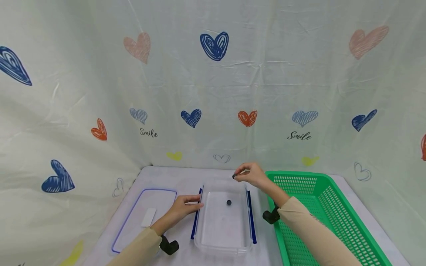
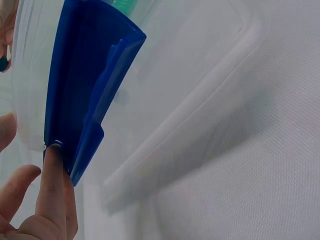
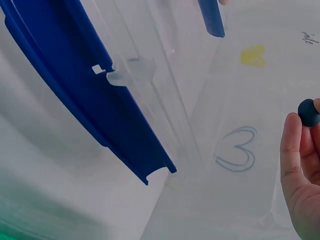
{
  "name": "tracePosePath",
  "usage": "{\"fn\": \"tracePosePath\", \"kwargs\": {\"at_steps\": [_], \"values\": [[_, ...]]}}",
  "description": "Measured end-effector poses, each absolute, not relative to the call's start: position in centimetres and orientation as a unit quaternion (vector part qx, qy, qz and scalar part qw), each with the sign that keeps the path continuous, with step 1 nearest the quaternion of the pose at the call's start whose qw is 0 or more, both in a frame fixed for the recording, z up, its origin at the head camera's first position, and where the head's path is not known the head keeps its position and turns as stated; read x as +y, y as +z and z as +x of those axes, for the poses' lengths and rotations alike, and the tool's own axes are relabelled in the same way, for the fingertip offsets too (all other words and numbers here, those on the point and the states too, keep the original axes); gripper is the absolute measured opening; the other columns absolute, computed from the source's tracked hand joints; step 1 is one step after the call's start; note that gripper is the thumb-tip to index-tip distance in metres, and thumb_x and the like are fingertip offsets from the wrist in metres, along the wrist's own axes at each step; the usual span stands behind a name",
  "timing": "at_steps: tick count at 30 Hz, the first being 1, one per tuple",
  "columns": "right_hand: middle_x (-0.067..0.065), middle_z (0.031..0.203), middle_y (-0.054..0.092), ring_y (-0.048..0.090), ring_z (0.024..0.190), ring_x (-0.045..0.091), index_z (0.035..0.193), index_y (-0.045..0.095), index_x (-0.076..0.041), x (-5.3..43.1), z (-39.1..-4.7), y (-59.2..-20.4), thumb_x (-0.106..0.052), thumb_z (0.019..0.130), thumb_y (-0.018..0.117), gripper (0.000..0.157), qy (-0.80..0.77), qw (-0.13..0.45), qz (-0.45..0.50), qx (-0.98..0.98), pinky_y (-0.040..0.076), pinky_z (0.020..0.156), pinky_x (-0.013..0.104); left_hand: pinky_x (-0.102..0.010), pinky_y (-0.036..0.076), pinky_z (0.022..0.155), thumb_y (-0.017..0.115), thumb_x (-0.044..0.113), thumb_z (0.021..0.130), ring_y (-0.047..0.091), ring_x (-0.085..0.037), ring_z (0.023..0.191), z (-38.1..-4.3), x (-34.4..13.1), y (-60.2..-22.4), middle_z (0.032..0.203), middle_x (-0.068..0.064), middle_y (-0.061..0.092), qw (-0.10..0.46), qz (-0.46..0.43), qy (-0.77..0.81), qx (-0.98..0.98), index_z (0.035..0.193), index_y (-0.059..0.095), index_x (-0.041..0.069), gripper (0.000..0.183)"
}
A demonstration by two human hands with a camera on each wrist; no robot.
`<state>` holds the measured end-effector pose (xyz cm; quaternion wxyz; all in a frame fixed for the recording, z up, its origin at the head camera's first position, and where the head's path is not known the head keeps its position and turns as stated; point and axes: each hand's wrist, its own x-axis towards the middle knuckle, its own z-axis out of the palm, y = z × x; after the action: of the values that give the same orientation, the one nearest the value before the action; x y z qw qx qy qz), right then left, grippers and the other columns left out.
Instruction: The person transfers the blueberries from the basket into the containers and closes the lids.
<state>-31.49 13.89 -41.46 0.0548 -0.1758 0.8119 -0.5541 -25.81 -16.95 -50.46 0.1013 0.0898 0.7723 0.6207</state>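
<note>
A clear plastic container (image 1: pixel 223 232) with blue side latches (image 2: pixel 80 75) stands in front of me, its top uncovered. One small dark ball (image 1: pixel 229 202) lies inside it. My left hand (image 1: pixel 184 207) rests against the container's left side, fingers fairly straight, with a fingertip touching the blue latch in the left wrist view. Above the container's far right corner, my right hand (image 1: pixel 251 174) pinches another small dark ball (image 3: pixel 309 113) between thumb and fingers. The right side's blue latch (image 3: pixel 75 85) hangs folded out in the right wrist view.
A green perforated basket (image 1: pixel 281 236) stands to the right, under my right forearm. On the left lies a clear lid with a blue edge (image 1: pixel 129 221) and a small white rectangular piece (image 1: pixel 148 217). A heart-printed sheet (image 1: pixel 219 88) hangs behind the white table.
</note>
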Motion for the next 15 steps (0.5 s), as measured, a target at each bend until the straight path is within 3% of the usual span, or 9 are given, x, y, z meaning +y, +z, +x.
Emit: {"fn": "tracePosePath", "kwargs": {"at_steps": [6,15], "values": [[0.013,0.098,0.067,0.071,0.086,0.025,0.098,0.071,0.004,13.1,-31.6,-42.0,-0.003,0.086,0.075,0.015,-0.553,0.064,-0.186,0.810,0.058,0.084,0.042,-0.041,0.056,0.091,0.078,0.023,0.089,0.066,-0.031,0.109,-25.8,-17.0,-50.5,0.137,-0.027,0.055,0.102,0.089,0.604,0.785,0.134,0.056,-0.009,0.060],[0.009,0.094,0.067,0.071,0.085,0.023,0.095,0.072,0.003,12.2,-31.6,-42.7,-0.003,0.084,0.078,0.014,-0.537,0.073,-0.183,0.820,0.059,0.079,0.039,-0.042,0.055,0.093,0.078,0.027,0.089,0.065,-0.032,0.111,-26.0,-17.0,-50.7,0.138,-0.025,0.055,0.106,0.083,0.597,0.791,0.134,0.058,-0.005,0.060]]}}
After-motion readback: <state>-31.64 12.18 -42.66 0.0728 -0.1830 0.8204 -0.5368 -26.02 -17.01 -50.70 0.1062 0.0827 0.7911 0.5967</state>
